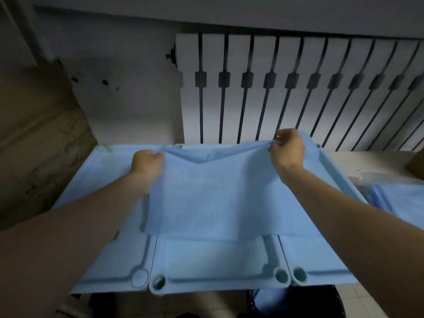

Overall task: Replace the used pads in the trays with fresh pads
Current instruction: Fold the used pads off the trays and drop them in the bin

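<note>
Two bare hands held a light blue pad (211,198) spread above three light blue plastic trays that sat side by side, their long rims touching. The left hand (146,161) had its fingers curled tight round the pad's far left corner, with the material bunched inside the fist. The right hand (288,152) pinched the far right corner between thumb and bent fingers, a little higher than the left. Between the two grips the pad's far edge sagged into a shallow V.

The sheet hung over the far and middle parts of the middle tray (213,260). Its near edge crossed that tray from side to side and left the near strip of the floor bare. I could not tell whether that edge rested on the tray. The pad's right side reached over the right tray (321,258). The left tray (107,253) lay partly under the left forearm. Round sockets showed at the trays' near corners.

A white ribbed radiator (298,88) stood against the wall behind the trays. On the pale worktop (367,161), near the right tray's right rim, lay a stack of blue pads (403,198) with clear film at its far side. A brown cardboard corner (416,166) showed beyond it.
</note>
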`<action>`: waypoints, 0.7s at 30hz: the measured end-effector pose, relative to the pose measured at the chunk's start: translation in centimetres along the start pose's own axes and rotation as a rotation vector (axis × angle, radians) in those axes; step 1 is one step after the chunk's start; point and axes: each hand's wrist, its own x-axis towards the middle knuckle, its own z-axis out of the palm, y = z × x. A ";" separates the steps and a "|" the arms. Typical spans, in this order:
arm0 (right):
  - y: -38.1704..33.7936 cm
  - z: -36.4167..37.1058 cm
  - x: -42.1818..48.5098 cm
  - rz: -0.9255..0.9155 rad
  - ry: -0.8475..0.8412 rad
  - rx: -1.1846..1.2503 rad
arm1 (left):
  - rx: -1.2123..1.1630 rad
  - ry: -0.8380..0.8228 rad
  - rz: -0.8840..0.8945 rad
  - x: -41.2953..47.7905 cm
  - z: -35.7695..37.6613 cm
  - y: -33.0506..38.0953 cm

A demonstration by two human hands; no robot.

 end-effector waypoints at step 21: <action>7.8 -4.4 -11.3 -0.469 -0.661 -0.719 | 0.194 -0.099 -0.106 -7.5 -1.1 -5.7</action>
